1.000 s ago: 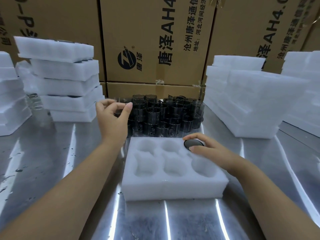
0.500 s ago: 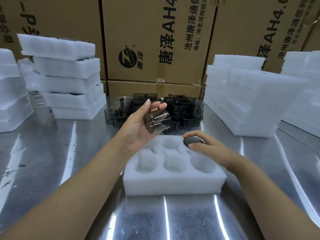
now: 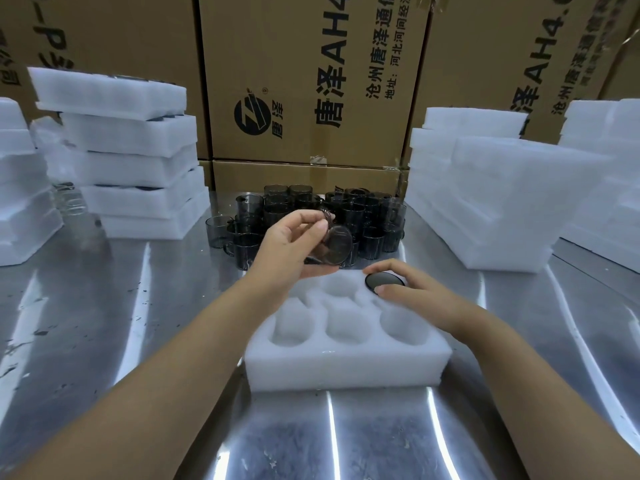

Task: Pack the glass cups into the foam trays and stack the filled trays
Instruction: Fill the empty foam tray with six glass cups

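Tall cardboard boxes [image 3: 311, 81] wall off the far edge of the steel counter [image 3: 138, 306]. On the right side sits a big block of stacked foam trays [image 3: 502, 202]. On the left is a leaning stack of trays [image 3: 131, 161] with dark glass showing between the layers, and another white stack [image 3: 20, 188] stands at the far left edge.

In the centre, toward the near edge, lies the open foam tray [image 3: 346, 368], with six pockets in two rows of three. Behind it, up against the boxes, the cluster of smoky glass cups [image 3: 374, 216] stands packed tight.

Now the hands. The left hand [image 3: 291, 247] is up in the air over the tray's far edge, left of centre. Its fingers curl over the top and its thumb sits underneath, gripping the held cup [image 3: 332, 245]. That cup is tipped on its side, round end toward the camera, sticking out to the right of the palm and clear of the foam below.

The right hand [image 3: 415, 292] rests low on the tray's far right corner. Thumb and forefinger curve round the rim of the seated cup [image 3: 384, 281], which sits down in the far right pocket.
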